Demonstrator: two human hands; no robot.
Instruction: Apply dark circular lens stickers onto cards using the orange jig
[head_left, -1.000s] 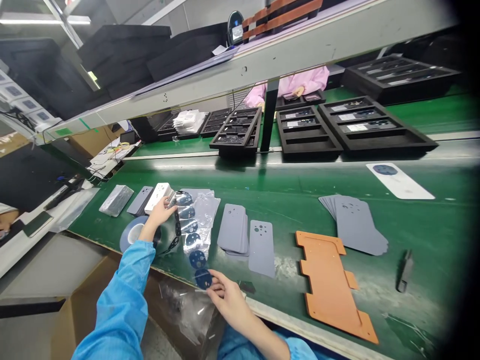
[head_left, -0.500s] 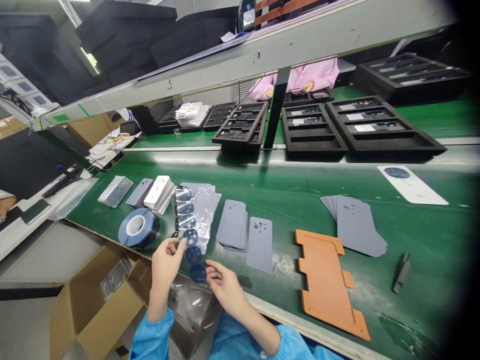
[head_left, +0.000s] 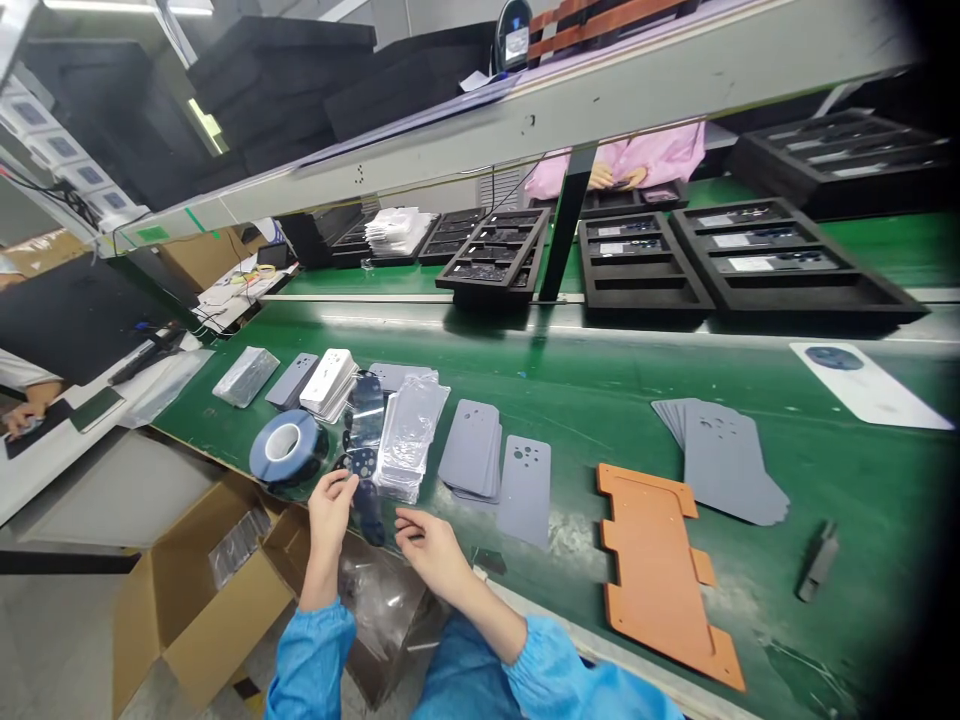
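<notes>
A strip of dark blue round films on clear backing runs from the bench toward me, its near end hanging by the bench edge. My left hand pinches its left edge between thumb and fingers. Just right of the strip's near end is my right hand, its thumb and fingertips drawn together; whether something small is between them I cannot make out. Beside the strip lies a pile of clear-wrapped flat sheets. A blue tape roll sits to the left of the strip.
Stacked grey phone-shaped sheets and one single grey sheet lie right of the hands. Farther right are an orange jig plate, fanned grey sheets and a dark tool. An open carton stands below. A co-worker's pink sleeves show behind.
The strip's near end has swung down and left, and my right hand has come away from it. The view has shifted slightly. My left hand keeps its pinch.
</notes>
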